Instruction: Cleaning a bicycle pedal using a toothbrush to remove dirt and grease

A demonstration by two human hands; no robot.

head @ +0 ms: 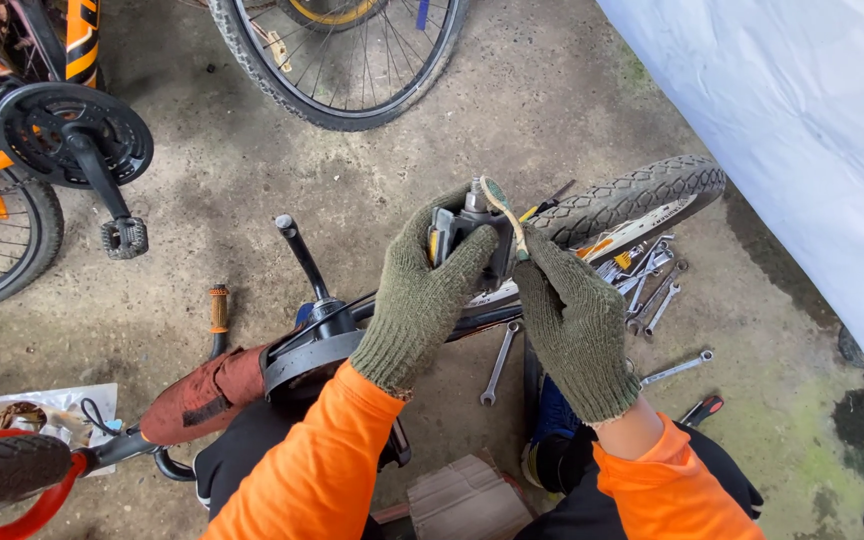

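Here, left hand (422, 295) and right hand (574, 315), both gloved, gripping a grey bicycle pedal (467, 235), spanners (652, 290) nearby

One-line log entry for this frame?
left hand: grips bike pedal | right hand: on pedal's other side | wrenches: on concrete by tyre

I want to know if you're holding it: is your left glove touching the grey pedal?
Touching. The head view shows the left hand in its green glove, fingers wrapped over the grey pedal, with no gap between them.
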